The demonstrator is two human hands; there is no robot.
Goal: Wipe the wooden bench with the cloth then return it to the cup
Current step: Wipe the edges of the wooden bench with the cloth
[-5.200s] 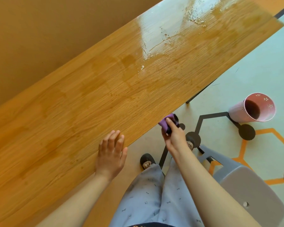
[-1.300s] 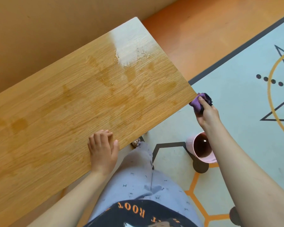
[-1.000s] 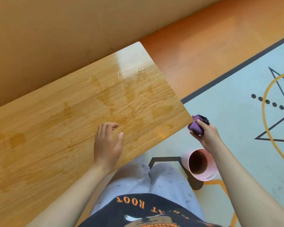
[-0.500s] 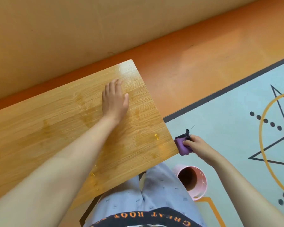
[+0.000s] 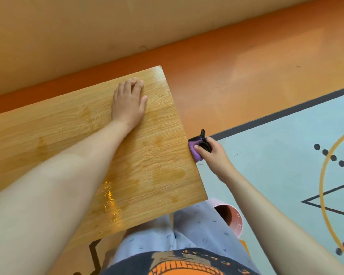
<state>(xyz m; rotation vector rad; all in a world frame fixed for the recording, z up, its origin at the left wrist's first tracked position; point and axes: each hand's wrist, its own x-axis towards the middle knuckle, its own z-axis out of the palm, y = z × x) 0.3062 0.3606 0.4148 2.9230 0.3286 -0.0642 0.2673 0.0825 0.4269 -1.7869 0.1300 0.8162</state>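
The wooden bench (image 5: pixel 159 165) runs from the left to its right end at mid-frame, with damp patches and a wet glint on its top. My left hand (image 5: pixel 128 103) lies flat on the bench near the far right corner, fingers together, holding nothing. My right hand (image 5: pixel 212 153) grips a bunched purple and black cloth (image 5: pixel 195 150) and presses it against the bench's right end edge. The pink cup (image 5: pixel 231 217) stands on the floor below the bench's near right corner, partly hidden by my leg and right forearm.
A tan wall (image 5: pixel 87 36) rises behind the bench. Orange floor (image 5: pixel 246 66) lies beyond the bench end. A pale blue mat (image 5: pixel 276 155) with black and orange line patterns covers the floor on the right. My legs in light blue trousers (image 5: pixel 177 235) are at the bottom.
My left hand slid along the bench top to near its far right corner. My right hand carried the cloth to the bench's right end edge and moved it farther along that edge.
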